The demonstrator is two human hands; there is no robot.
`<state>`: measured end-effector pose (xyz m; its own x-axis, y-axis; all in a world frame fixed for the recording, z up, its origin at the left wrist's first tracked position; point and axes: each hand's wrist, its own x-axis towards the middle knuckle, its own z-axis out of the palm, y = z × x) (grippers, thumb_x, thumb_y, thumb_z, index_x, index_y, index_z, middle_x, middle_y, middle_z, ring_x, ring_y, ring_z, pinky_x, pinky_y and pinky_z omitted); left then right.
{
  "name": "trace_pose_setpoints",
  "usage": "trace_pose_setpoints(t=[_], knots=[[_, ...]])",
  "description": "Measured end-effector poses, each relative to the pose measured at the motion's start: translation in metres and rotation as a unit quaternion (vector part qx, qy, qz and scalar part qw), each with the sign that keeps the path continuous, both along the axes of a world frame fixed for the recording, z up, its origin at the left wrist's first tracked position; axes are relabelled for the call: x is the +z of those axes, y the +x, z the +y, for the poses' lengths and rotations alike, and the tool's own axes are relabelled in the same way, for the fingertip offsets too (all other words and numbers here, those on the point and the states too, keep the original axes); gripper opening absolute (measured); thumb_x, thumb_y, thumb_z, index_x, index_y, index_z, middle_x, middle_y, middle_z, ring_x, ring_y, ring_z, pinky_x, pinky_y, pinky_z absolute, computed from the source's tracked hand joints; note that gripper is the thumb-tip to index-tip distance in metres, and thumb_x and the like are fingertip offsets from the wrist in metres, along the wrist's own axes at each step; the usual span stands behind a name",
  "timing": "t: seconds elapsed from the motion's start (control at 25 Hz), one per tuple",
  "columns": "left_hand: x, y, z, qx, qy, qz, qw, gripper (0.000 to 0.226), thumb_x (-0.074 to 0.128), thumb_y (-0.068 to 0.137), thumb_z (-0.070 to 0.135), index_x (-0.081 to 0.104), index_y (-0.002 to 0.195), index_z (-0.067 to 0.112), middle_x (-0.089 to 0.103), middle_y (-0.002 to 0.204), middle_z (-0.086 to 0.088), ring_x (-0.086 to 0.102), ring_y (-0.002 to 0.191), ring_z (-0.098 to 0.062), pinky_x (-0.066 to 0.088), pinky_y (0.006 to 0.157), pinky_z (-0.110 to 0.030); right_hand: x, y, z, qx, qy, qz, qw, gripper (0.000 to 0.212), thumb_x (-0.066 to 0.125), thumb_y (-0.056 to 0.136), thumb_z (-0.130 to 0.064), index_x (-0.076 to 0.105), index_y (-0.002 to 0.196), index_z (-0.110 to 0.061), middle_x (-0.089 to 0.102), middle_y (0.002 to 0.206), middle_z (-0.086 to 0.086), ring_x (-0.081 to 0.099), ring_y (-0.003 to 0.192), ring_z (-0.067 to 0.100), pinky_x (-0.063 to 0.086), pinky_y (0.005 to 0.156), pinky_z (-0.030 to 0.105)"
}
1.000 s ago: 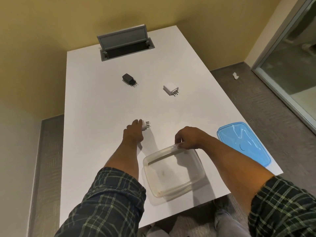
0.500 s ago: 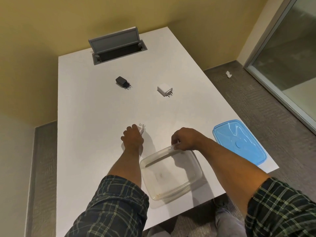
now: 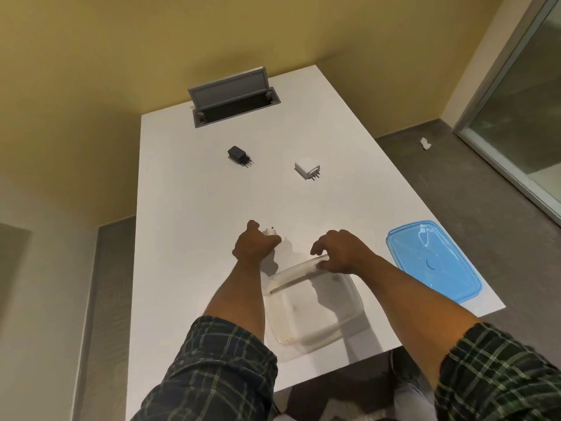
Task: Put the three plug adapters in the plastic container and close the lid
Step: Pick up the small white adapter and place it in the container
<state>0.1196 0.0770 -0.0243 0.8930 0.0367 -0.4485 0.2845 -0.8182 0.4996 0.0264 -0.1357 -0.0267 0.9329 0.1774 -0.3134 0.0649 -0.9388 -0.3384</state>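
Just beyond the plastic container (image 3: 312,308) on the desk (image 3: 182,192), your left hand (image 3: 253,246) has its grip clamped on a small white adapter (image 3: 270,231), light and rigid, best pinched by its body, while your right hand (image 3: 340,252) clasps the container's far rim.

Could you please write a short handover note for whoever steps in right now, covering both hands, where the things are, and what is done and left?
Left hand: closed around a small white plug adapter, its prongs poking out above the fingers.
Right hand: gripping the far rim of the clear plastic container, steadying it at the near table edge.
Black plug adapter and larger white plug adapter: lying further back on the white table, untouched.
Blue lid: flat on the table, right of the container.
Done: nothing in the container yet.
Left: drop in the held adapter, fetch the other two, press the lid on.
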Motion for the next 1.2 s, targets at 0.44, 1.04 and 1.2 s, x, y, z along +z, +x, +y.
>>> trace_pose_setpoints(t=[0.44, 1.04, 1.2], knots=[[0.049, -0.054, 0.01, -0.049, -0.137, 0.173, 0.974, 0.056, 0.068, 0.074, 0.025, 0.063, 0.128, 0.039, 0.067, 0.094, -0.001, 0.066, 0.06, -0.021, 0.05, 0.053, -0.022, -0.005, -0.015, -0.008, -0.024, -0.062, -0.024, 0.997, 0.032, 0.057, 0.093, -0.036, 0.066, 0.124, -0.031, 0.066, 0.121, -0.004, 0.054, 0.118, 0.021, 0.042, 0.096, 0.034], [0.013, -0.111, -0.009, -0.135, -0.026, 0.342, 0.93, 0.047, 0.078, 0.079, 0.007, 0.058, 0.12, 0.019, 0.06, 0.101, -0.01, 0.07, 0.083, -0.036, 0.065, 0.069, -0.041, -0.013, -0.019, -0.008, -0.072, -0.008, -0.02, 0.997, 0.039, 0.054, 0.089, -0.01, 0.07, 0.117, -0.032, 0.065, 0.109, -0.004, 0.062, 0.109, 0.021, 0.045, 0.08, 0.031], [0.001, -0.12, -0.015, -0.176, 0.047, 0.274, 0.944, 0.055, 0.074, 0.078, 0.017, 0.054, 0.13, 0.02, 0.058, 0.118, -0.008, 0.069, 0.096, -0.034, 0.061, 0.089, -0.046, -0.015, -0.021, -0.003, -0.079, 0.003, -0.024, 0.997, 0.045, 0.054, 0.084, -0.004, 0.07, 0.117, -0.028, 0.064, 0.105, -0.001, 0.063, 0.106, 0.022, 0.05, 0.083, 0.033]])
